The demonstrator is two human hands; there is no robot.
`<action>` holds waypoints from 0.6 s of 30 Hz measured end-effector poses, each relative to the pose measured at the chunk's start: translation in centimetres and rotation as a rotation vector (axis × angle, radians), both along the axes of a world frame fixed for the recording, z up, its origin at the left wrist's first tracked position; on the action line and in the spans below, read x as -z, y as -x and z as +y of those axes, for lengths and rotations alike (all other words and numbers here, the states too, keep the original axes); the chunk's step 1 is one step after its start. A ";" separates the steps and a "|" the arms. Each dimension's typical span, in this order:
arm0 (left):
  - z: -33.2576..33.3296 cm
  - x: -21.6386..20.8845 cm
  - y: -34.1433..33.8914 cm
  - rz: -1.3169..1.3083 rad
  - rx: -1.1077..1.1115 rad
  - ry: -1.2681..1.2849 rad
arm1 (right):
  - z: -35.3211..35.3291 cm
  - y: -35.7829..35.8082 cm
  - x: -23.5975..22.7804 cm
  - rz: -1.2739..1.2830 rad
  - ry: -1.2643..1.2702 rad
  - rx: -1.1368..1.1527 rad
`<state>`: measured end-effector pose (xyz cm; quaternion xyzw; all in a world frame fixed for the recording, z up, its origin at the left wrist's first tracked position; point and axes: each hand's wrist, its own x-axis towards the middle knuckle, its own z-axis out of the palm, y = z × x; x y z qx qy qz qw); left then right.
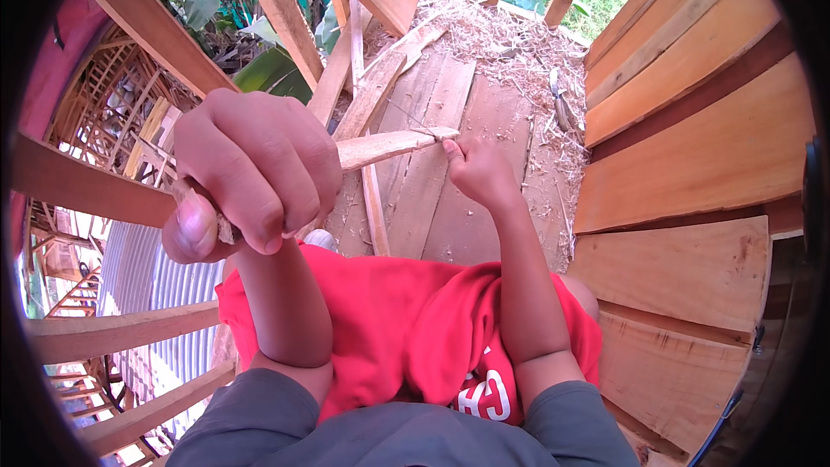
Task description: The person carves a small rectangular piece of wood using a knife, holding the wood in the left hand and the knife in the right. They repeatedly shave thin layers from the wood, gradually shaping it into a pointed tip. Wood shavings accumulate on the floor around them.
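Note:
My left hand (pixel 259 164) is raised close to the camera, its fingers wrapped round one end of a rough pale wooden stick (pixel 385 149). The stick points away to the right, ending just above my right hand (pixel 486 175). A thin dark wire or string (pixel 413 118) crosses the stick near that far tip. My right hand is closed in a fist, thumb pressed at the tip beside the thin line. What lies inside its fingers is hidden, so I cannot tell whether it grips the line or the stick.
Wood shavings (pixel 519 35) cover the back and right of the plank floor (pixel 445 199). Loose boards (pixel 372 95) lean beyond my left hand. A slatted plank wall (pixel 683 164) closes the right side. Upright posts (pixel 277 13) and corrugated metal (pixel 156 268) stand at the left.

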<state>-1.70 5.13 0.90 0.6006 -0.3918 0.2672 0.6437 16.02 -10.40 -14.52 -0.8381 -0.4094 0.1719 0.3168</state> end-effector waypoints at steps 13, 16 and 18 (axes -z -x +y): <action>-0.2 0.3 -0.3 -0.012 -0.108 -0.001 | 0.0 1.5 -1.1 0.114 -0.085 -0.036; 0.3 0.5 0.2 -0.012 -0.166 0.041 | 0.5 0.0 0.3 0.213 0.013 0.040; 0.4 0.6 0.3 0.004 -0.229 0.043 | 0.7 0.0 -0.1 0.286 -0.043 0.038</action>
